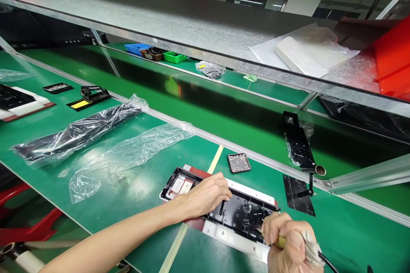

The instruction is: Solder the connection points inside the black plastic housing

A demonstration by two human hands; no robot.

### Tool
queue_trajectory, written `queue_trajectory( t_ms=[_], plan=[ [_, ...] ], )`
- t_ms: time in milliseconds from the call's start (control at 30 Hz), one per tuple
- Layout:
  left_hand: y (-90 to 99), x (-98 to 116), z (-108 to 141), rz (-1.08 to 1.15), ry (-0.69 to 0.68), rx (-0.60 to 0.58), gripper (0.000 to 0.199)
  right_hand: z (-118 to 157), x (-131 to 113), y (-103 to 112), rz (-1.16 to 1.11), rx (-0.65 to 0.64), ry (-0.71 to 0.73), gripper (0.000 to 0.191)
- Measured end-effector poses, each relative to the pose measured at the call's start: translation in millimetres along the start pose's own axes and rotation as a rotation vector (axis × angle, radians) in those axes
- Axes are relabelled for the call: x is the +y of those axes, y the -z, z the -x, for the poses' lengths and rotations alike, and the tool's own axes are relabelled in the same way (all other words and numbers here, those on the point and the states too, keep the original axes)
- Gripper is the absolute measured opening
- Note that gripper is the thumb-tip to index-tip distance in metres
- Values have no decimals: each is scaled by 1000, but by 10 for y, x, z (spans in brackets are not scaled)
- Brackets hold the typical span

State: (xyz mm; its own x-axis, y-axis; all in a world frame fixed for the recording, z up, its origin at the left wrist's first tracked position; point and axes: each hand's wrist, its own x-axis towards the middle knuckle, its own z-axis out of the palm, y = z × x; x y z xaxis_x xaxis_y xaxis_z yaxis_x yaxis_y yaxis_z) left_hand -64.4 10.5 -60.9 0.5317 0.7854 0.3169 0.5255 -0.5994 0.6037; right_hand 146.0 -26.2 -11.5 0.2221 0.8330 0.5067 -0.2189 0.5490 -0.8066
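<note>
A long black plastic housing (pixel 235 210) lies in a fixture with white side strips (pixel 224 231) and a dark red base. My left hand (pixel 209 194) rests over the middle of the housing, its fingers curled together; whatever they hold is hidden. My right hand (pixel 290 239) is wrapped round a corded tool (pixel 282 242) with a yellowish handle. Its thin tip points down into the right end of the housing. Pale wrapping and a black cable come out behind that hand. Just beyond the fixture sits a small black dish (pixel 238 163) of tiny metal screws.
Plastic-wrapped dark parts (pixel 80 130) and a clear plastic bag (pixel 128 158) lie to the left. At the right, a black bracket (pixel 297 140) and a metal-cupped stand (pixel 310 179) stand near the rail. A metal shelf (pixel 192 36) spans overhead, with small bins (pixel 153 53) behind.
</note>
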Motion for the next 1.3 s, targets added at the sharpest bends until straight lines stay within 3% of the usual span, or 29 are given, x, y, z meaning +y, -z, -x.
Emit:
queue_trajectory(
  t_ms=[300, 533, 800, 1300],
  plan=[
    [35, 43, 205, -94, -44, 82, 23, -17, -3, -29, 3, -14, 16, 24],
    [-32, 31, 254, -320, -120, 41, 32, -9, -17, -26, 11, -14, 15, 23],
    [8, 44, 269, -141, -26, 133, 25, -18, 1, -31, 18, -6, 13, 21],
    [-77, 236, 243, -198, -37, 187, 16, -32, -24, -68, 51, -14, -54, 23]
  ],
)
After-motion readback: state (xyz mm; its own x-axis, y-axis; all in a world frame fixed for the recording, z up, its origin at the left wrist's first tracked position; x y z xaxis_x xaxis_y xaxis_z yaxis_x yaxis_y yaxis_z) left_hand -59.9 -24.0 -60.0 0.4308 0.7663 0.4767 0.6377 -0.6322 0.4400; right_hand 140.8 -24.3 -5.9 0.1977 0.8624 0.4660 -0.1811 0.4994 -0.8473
